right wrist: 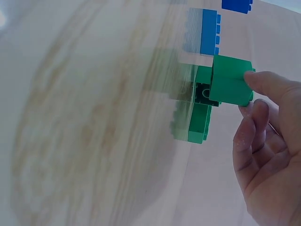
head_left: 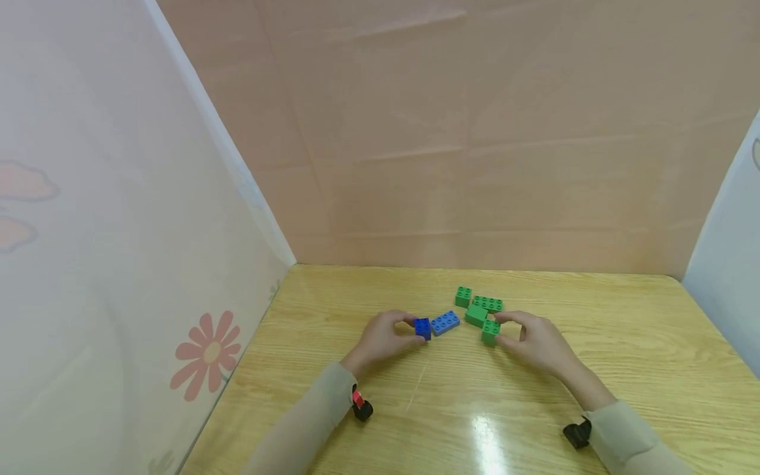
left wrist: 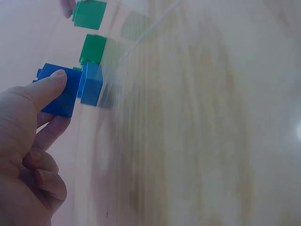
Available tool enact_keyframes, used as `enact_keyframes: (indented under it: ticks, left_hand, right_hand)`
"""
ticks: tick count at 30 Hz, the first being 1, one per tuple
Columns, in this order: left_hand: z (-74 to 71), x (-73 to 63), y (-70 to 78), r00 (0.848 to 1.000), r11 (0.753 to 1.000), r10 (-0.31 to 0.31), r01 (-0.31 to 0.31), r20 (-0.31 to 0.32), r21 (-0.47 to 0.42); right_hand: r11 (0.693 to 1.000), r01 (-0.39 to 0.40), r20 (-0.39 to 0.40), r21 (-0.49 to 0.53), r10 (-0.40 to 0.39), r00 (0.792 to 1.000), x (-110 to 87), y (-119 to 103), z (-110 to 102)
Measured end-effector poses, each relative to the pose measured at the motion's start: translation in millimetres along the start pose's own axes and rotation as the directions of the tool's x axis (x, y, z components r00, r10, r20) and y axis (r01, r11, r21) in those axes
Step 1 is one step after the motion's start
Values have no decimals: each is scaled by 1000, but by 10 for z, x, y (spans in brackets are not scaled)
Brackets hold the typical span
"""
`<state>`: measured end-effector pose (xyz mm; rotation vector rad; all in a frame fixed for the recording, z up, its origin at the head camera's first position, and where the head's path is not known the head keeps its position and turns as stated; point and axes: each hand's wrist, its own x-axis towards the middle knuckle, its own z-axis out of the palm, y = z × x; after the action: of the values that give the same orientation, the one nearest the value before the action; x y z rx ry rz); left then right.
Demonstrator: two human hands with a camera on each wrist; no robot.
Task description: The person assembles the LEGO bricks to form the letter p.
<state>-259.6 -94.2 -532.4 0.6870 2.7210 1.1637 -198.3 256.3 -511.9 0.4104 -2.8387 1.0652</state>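
Between thumb and fingers, my left hand (head_left: 386, 338) pinches a dark blue toy building brick (head_left: 423, 328), its studs facing up. Just right of it lies a lighter blue eight-stud brick (head_left: 445, 322). My right hand (head_left: 537, 340) pinches a green four-stud brick (head_left: 490, 332) by its sides. Close behind that one is a green brick (head_left: 476, 315) tipped over; its hollow underside (right wrist: 203, 93) shows in the right wrist view. Farther back are a green eight-stud brick (head_left: 488, 303) and a small green four-stud brick (head_left: 464, 296).
The bricks are on a wooden table (head_left: 356, 290) with a glare spot near the front. A brown paper-like wall (head_left: 475, 165) rises behind it, and a white flowered panel (head_left: 119, 264) stands along the left. Each wrist wears a small black camera (head_left: 363, 410).
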Motion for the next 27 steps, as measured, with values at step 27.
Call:
enact_keyframes:
  ticks: [27]
  left_hand:
    - [412,18,291,988,995,91,-94,122,16]
  right_hand:
    - [992,123,-41,-2,-123,992,-56,-133,-72]
